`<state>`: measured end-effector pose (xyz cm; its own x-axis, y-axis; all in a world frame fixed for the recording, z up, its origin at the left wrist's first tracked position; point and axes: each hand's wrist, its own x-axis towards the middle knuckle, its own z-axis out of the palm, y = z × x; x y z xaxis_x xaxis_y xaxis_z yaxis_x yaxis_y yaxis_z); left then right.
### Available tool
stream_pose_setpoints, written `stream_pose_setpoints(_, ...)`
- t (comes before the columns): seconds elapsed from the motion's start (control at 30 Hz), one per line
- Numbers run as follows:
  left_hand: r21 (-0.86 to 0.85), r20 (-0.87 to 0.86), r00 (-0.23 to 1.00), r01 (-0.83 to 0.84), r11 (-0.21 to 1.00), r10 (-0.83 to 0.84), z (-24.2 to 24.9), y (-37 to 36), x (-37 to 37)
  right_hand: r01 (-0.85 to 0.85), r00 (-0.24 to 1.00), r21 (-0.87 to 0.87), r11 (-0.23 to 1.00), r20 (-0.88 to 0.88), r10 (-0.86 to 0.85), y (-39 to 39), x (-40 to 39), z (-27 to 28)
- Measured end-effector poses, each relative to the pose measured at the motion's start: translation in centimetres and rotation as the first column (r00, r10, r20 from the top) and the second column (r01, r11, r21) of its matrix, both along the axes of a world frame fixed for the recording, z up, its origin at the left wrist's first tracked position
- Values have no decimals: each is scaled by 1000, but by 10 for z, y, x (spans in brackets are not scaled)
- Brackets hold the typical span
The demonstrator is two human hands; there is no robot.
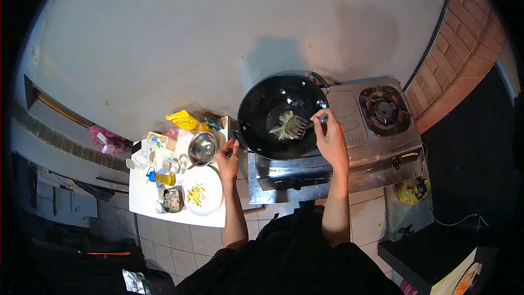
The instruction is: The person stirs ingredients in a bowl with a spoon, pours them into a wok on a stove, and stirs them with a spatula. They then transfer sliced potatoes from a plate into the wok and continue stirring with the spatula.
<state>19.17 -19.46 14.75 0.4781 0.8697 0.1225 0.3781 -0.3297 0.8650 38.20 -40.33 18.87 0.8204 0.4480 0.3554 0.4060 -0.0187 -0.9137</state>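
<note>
A black wok [256,98] sits on the left burner of a steel gas stove. My right hand [331,141] is closed around the handle of a slotted turner [297,127], whose head rests in the bottom of the wok. Against its slots lies a small clump of pale yellow-green strips of food [280,125]. Over at the wok's left side, my left hand [227,159] has its fingertips pinched at the wok's loop handle [237,135]. Part of that handle is hidden by the fingers.
Left of the stove, a white table [143,196] bears a plate [214,207] with yellow-green strips, a steel bowl [202,148], an oil bottle [164,178] and a yellow packet [182,119]. The second burner [385,110] is at right. A wall [180,43] stands behind.
</note>
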Motion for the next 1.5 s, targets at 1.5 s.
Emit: stream_pose_setpoints(1.5, -82, 104, 994, -17, 996, 26, -1, -9, 0, 425, 791, 335, 841, -589, -165, 13, 5, -26)
